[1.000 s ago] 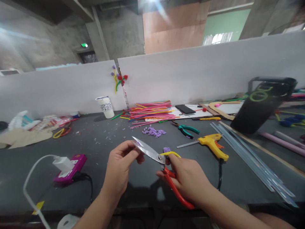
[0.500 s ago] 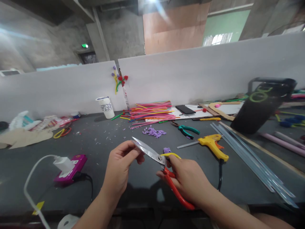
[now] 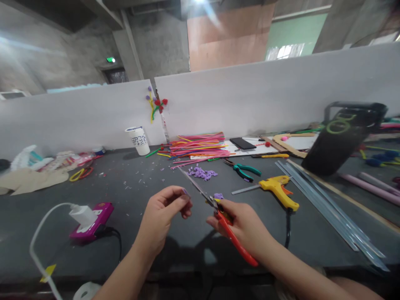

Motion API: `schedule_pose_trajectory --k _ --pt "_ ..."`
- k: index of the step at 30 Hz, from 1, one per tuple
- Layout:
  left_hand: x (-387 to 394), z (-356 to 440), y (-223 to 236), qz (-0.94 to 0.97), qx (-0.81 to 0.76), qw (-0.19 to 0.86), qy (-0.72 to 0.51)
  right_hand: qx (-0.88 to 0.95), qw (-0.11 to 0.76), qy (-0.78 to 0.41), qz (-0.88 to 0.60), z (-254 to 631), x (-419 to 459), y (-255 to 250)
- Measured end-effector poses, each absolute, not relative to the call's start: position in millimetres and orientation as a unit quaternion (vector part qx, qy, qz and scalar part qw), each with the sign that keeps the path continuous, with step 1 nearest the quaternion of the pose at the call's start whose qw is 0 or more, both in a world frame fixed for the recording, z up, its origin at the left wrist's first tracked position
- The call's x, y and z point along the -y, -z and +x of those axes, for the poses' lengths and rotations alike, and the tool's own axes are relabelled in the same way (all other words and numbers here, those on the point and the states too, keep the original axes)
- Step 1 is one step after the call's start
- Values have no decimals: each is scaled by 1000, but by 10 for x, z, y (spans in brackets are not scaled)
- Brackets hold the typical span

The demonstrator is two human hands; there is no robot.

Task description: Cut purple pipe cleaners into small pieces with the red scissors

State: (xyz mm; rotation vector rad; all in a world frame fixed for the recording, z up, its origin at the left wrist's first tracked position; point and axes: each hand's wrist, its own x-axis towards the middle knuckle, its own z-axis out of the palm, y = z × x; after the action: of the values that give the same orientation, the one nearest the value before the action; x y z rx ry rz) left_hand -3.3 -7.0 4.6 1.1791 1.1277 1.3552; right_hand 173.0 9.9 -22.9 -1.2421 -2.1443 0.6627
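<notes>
My right hand (image 3: 242, 223) is wrapped round scissors (image 3: 229, 233) with red and yellow handles. Their blades point up and to the left, over the dark table. To their left, my left hand (image 3: 164, 216) pinches a small purple piece (image 3: 184, 191), of which only a tip shows between thumb and forefinger. The blades are apart from that hand. Beyond them lies a loose pile of short purple pieces (image 3: 203, 173). A smaller purple cluster (image 3: 218, 196) sits just behind my right hand.
A yellow glue gun (image 3: 278, 189), clear glue sticks (image 3: 331, 212) and green-handled pliers (image 3: 245, 170) lie to the right. Colourful pipe cleaners (image 3: 196, 146), a white cup (image 3: 137, 141) and a black bottle (image 3: 340, 139) stand or lie farther back. Left is a magenta power strip (image 3: 104, 214).
The scissors have turned and drawn away from my left fingertips, their blades now pointing more upward and seen edge-on. A purple tip now shows in my left fingers.
</notes>
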Motion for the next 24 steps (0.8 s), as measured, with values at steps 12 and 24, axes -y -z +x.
schedule_pose_trajectory --k 12,24 --pt "72 118 64 547 -453 598 -372 630 333 -578 -398 1683 -184 68" --pt "96 215 133 644 -558 360 -379 671 389 -448 -444 1675 -218 185"
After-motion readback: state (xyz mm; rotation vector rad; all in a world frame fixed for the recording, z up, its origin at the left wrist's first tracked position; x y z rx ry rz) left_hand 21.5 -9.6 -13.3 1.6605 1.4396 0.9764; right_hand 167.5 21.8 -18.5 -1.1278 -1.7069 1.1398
